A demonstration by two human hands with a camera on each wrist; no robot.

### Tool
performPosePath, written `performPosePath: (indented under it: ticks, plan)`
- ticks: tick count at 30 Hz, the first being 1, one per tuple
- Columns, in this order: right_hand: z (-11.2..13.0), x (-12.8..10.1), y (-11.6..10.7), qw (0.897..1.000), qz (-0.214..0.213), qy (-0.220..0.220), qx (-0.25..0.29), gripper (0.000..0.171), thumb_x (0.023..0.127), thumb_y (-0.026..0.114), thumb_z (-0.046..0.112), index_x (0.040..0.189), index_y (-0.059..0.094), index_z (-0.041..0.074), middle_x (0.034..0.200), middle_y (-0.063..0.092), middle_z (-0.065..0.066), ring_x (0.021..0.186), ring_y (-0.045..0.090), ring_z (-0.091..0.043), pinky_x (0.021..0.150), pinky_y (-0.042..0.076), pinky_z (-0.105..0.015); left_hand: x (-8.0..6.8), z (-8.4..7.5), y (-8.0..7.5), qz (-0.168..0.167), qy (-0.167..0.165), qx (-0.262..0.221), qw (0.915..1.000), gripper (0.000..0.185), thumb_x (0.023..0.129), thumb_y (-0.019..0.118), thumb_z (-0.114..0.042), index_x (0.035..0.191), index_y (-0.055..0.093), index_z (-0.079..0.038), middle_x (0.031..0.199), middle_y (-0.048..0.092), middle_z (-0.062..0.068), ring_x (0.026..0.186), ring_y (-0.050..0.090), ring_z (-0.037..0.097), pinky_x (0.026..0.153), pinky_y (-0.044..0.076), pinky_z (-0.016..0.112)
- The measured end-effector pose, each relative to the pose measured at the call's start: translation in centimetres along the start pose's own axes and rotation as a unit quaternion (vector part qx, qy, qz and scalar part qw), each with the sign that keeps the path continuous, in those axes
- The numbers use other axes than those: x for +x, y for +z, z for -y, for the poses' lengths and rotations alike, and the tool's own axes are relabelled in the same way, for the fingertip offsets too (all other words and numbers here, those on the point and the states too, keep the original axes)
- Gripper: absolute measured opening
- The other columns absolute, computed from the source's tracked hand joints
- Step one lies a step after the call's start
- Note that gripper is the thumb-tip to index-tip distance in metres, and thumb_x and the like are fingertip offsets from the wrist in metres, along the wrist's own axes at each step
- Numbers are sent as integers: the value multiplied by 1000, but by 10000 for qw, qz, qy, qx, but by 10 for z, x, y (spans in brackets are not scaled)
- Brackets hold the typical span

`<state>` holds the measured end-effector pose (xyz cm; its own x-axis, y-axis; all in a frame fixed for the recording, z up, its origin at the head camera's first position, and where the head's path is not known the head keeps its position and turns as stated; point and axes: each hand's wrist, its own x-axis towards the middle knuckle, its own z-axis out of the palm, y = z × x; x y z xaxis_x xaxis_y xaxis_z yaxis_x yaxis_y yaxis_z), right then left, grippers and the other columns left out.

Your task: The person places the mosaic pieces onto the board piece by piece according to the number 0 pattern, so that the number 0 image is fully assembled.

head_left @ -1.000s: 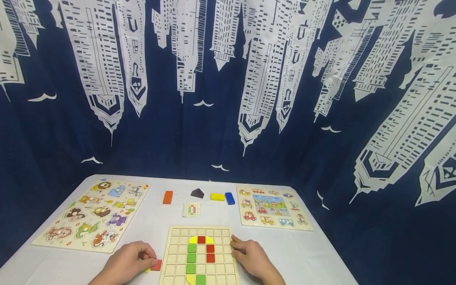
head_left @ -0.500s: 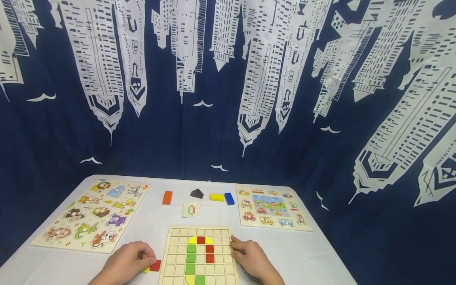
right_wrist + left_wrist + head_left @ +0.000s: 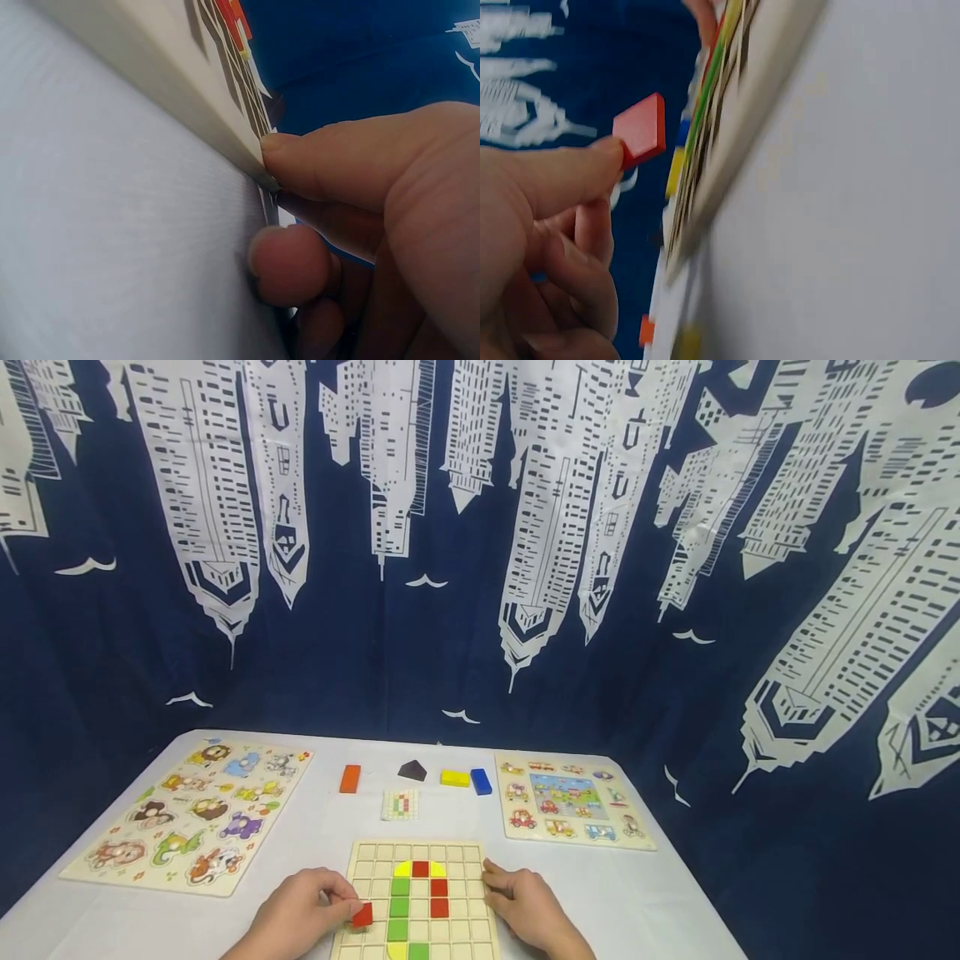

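A red square tile (image 3: 363, 915) is pinched between the thumb and fingers of my left hand (image 3: 303, 910). It is held tilted over the left edge of the wooden grid board (image 3: 465, 931); the left wrist view shows the red tile (image 3: 640, 129) apart from the board's surface. Red tiles (image 3: 438, 907), green tiles (image 3: 399, 907) and yellow rounded pieces (image 3: 402, 868) sit in the board's cells in a hooked shape. My right hand (image 3: 528, 906) holds the board's right edge, with thumb and forefinger at the rim in the right wrist view. The board's near end is cut off.
Behind the board lies a small pattern card (image 3: 401, 805). Farther back are an orange block (image 3: 350, 778), a dark pentagonal block (image 3: 412, 770), a yellow block (image 3: 455, 778) and a blue block (image 3: 481, 782). An animal puzzle (image 3: 180, 818) lies left, a vehicle puzzle (image 3: 573, 797) right.
My left hand has lifted the red tile from the table beside the board and moved it right, over the board's left edge. The right hand stays at the board's right edge.
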<state>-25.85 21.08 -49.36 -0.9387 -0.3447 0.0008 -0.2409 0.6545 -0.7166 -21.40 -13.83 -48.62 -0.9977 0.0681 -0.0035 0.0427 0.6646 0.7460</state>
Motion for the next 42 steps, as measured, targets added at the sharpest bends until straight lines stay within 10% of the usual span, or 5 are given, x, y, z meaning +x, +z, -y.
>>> performPosePath:
  ticks: [15,18,23,37,42]
  plan:
    - [-1,2,-1,9995,-2,78,-292,36,95,73,21,128,71,6,147,58,-9,102,73,-29,61,56,-37,12,-66,55,262,1177,17,9927,18,86,82,-30,71,72,-27,65,58,-17,57,51,4,50,39,27]
    - [-1,2,-2,9995,-27,19,-321,37,95,74,22,128,72,6,147,59,-9,120,68,-26,70,55,-31,14,-70,65,290,1199,55,9923,20,85,82,-28,70,70,-27,62,58,-17,55,51,5,50,39,27]
    - [-1,1,-2,9999,29,12,-129,37,95,73,20,129,71,4,148,57,-12,92,70,-15,59,50,-27,16,-72,74,404,1076,164,9932,21,86,81,-27,70,68,-27,62,58,-15,57,52,5,50,40,29]
    - [3,0,-2,9988,-39,18,-479,36,94,73,23,127,72,9,146,60,-6,126,64,-24,86,53,-30,15,-72,75,387,1148,487,9914,24,82,85,-27,65,69,-27,62,59,-19,56,51,4,49,40,31]
    - [3,1,-2,9997,2,28,-234,37,95,73,20,128,71,5,147,58,-11,108,70,-25,64,52,-29,17,-73,77,342,1190,480,9911,22,81,85,-23,65,71,-28,63,59,-20,57,51,3,49,40,32]
